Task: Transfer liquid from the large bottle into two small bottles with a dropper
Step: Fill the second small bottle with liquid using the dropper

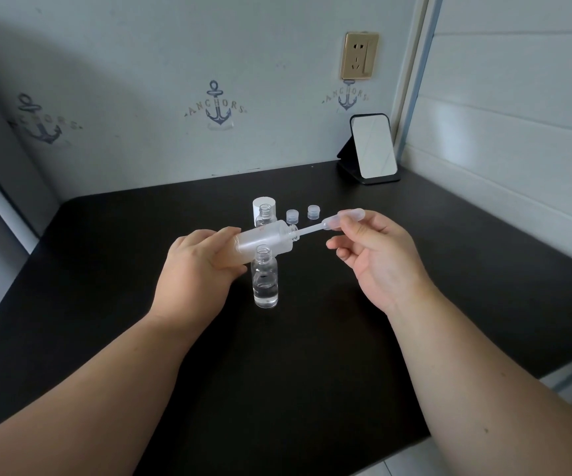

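Black desk [312,355], dropper [326,224] tip hidden inside large bottle [266,238]

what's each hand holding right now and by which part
The left hand grips the large bottle by its base end. The right hand pinches the dropper at its bulb.

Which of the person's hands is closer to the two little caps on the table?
Right. The right hand is just in front of the caps; the left hand sits farther left.
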`<action>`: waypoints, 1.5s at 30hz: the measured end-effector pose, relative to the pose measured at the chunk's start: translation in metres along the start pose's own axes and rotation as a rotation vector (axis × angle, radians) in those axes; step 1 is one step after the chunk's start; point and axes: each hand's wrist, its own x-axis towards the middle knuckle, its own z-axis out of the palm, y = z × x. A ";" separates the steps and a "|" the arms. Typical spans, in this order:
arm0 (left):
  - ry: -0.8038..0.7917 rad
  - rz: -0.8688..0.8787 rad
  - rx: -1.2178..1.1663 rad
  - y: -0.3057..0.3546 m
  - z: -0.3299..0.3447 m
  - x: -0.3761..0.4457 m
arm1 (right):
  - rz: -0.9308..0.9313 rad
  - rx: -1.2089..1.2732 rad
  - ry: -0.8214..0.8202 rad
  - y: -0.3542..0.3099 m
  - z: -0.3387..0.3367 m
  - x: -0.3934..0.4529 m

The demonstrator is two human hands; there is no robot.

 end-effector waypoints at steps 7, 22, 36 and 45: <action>0.007 -0.039 0.005 -0.001 -0.001 0.001 | 0.027 0.181 0.119 -0.002 -0.010 0.005; 0.095 -0.176 -0.115 -0.006 -0.005 0.003 | 0.010 0.569 0.364 -0.005 -0.022 0.010; 0.111 -0.372 -0.338 -0.008 0.000 0.005 | 0.007 0.600 0.350 -0.003 -0.022 0.013; 0.088 -0.377 -0.333 -0.015 0.004 0.008 | 0.017 0.541 0.341 -0.002 -0.024 0.015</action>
